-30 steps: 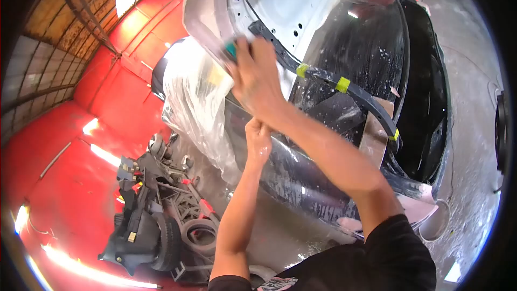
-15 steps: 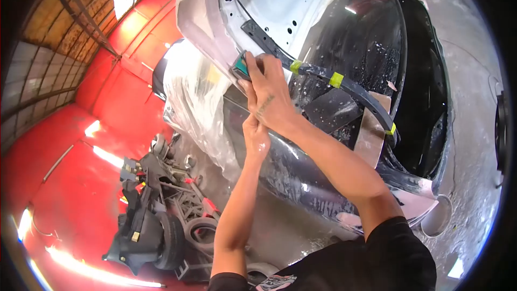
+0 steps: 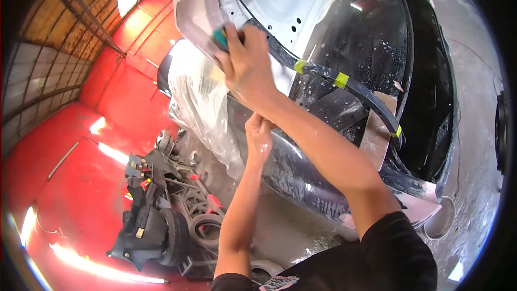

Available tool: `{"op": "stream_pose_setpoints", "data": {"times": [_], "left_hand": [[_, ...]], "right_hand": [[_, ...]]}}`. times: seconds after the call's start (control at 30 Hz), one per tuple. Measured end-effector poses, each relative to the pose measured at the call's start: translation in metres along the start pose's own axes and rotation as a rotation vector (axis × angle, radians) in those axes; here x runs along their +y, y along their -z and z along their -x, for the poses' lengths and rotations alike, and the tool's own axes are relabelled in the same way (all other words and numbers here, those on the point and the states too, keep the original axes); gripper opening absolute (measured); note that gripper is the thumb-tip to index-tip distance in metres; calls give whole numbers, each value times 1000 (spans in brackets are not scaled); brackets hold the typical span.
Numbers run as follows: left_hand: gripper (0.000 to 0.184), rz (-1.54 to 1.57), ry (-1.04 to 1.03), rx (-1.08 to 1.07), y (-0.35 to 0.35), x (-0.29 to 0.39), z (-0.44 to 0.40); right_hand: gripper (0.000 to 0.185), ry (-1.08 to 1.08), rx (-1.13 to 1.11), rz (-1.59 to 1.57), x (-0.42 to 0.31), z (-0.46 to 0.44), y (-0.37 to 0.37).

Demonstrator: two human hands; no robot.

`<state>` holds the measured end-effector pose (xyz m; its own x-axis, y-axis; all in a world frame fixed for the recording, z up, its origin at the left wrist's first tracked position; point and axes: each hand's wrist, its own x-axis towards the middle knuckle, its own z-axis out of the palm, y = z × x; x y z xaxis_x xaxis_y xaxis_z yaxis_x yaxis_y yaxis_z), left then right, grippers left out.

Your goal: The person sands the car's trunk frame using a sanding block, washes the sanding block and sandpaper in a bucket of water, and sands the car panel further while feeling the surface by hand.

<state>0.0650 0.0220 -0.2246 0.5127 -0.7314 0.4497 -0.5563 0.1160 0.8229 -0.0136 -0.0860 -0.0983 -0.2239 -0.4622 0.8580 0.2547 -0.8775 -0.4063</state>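
Note:
My right hand [image 3: 247, 70] grips a green sanding block [image 3: 221, 37], blurred by motion, against the pale edge of a raised car panel [image 3: 196, 19]. Below it, my left hand [image 3: 258, 137] has its fingers curled close to my right forearm. The forearm partly hides those fingers, so whatever they hold is out of sight. White smears show on the left wrist. A dark trim strip [image 3: 363, 94] with yellow-green tape pieces [image 3: 341, 80] curves away to the right of my hands.
Clear plastic sheeting [image 3: 196, 108] hangs on the left. The dark, wet-spotted rear glass [image 3: 358, 37] lies to the right, with a brown board [image 3: 377, 134] near it. Tyres [image 3: 207, 230] and loose car parts [image 3: 145, 237] are on the floor. A bucket [image 3: 441, 218] stands at lower right.
My right hand has moved up and left along the panel edge with the sanding block, away from my left hand. The left hand stays low, nearly in place.

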Motion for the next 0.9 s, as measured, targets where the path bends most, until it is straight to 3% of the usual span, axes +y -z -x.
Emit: {"op": "stream_pose_setpoints", "data": {"times": [0.17,0.2,0.23,0.3,0.4,0.53,0.63,0.73,0.83,0.9], "left_hand": [[23,-5,-48,23,-8,13,4],[23,57,-27,35,-13,18,4],[23,115,-5,43,-14,21,3],[22,67,-20,15,-7,10,0],[21,-4,-35,3,-5,9,-2],[21,144,7,36,-15,22,3],[24,224,-23,3,-3,-5,2],[24,-13,-83,-45,1,-1,1],[25,119,24,-6,-13,22,1],[26,133,-29,-19,-11,6,0]], "right_hand": [[56,4,-7,8,8,22,2],[56,161,19,71,-4,-7,5],[54,3,102,6,-9,-26,-16],[51,-30,72,-43,-3,-19,-14],[50,29,54,43,3,24,0],[52,-36,198,-21,-15,-37,-25],[52,-18,81,1,-4,-7,-16],[50,5,122,-29,-5,3,-18],[50,-31,193,-92,-12,-39,-18],[49,-75,190,-105,-15,-44,-17]]}}
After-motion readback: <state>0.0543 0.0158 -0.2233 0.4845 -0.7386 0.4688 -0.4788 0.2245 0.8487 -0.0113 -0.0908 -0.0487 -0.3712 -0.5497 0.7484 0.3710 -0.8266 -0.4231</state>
